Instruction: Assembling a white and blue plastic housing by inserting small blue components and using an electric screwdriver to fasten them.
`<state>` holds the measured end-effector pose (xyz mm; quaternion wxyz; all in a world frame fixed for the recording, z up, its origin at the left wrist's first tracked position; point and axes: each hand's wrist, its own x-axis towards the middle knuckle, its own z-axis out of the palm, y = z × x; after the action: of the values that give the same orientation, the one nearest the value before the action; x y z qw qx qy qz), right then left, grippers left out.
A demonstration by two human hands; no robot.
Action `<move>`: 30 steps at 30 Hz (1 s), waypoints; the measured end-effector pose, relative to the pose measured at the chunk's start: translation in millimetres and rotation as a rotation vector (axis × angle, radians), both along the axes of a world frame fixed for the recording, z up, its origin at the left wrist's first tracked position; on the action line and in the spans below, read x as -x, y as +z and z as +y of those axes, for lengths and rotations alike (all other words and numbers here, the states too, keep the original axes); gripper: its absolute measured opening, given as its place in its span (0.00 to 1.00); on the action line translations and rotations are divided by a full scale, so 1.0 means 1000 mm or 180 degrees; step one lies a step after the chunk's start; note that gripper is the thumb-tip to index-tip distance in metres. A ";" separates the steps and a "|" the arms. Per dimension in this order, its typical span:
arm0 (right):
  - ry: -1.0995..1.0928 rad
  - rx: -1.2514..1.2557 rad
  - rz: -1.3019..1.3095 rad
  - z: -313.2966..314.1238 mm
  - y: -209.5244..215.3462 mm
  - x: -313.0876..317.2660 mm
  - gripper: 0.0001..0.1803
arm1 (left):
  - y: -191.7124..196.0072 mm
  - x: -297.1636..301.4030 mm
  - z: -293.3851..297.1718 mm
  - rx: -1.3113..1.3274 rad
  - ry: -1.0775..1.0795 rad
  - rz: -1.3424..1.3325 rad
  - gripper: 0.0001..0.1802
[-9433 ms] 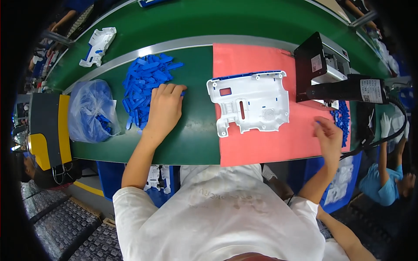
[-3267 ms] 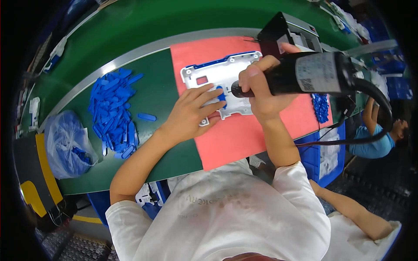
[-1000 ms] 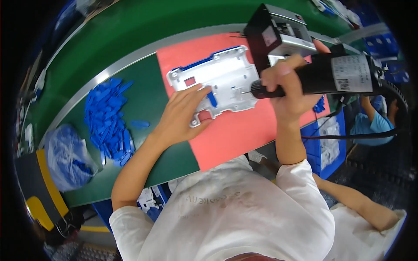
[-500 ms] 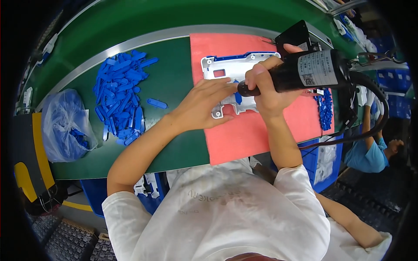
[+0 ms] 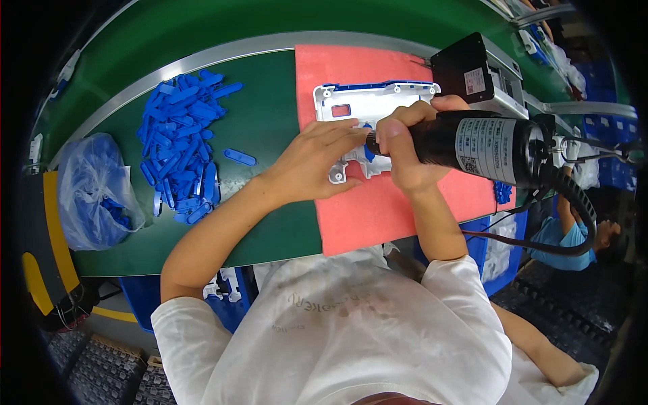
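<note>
My right hand (image 5: 412, 145) is wrapped round a black electric screwdriver (image 5: 466, 145), which lies slanted with its tip to the left. That tip meets a small blue part (image 5: 368, 143) set in a white plastic housing (image 5: 358, 101) with a blue edge strip. My left hand (image 5: 314, 158) grips the housing's near left portion, fingers across it and thumb by its lower edge. Both hands cover much of the housing's near side, and the exact contact at the tip is hidden.
The housing lies on a pink mat (image 5: 358, 219). A pile of blue strips (image 5: 179, 142) and a plastic bag (image 5: 94, 192) are at left. At right stand a black-and-silver device (image 5: 472, 71) and small blue parts (image 5: 502, 192). A cable (image 5: 580, 209) loops from the screwdriver; a co-worker (image 5: 567, 243) is beyond.
The screwdriver's rear end has swung down toward me, and my right hand has turned with it. My left hand stays on the housing.
</note>
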<state>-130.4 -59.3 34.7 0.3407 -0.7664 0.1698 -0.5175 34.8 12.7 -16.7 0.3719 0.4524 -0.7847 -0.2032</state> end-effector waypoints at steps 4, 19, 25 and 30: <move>0.0079 0.0088 0.0022 0.000 -0.001 -0.001 0.29 | -0.001 0.000 0.000 -0.0016 0.0000 0.0029 0.34; -0.1262 0.0437 -0.2107 -0.049 0.071 0.127 0.29 | 0.009 0.008 0.003 0.0344 0.0012 -0.0727 0.26; -0.1589 0.0442 -0.1617 -0.067 0.059 0.134 0.26 | 0.010 0.012 -0.001 0.0440 -0.0010 -0.0719 0.24; -0.1401 0.0285 -0.1290 -0.070 0.056 0.138 0.24 | 0.011 0.012 -0.001 0.0437 0.0022 -0.0688 0.24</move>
<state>-268.3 -129.8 90.7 0.2132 -0.6065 0.2373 -0.7283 22.5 11.8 -5.8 0.3160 0.4477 -0.8307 -0.0978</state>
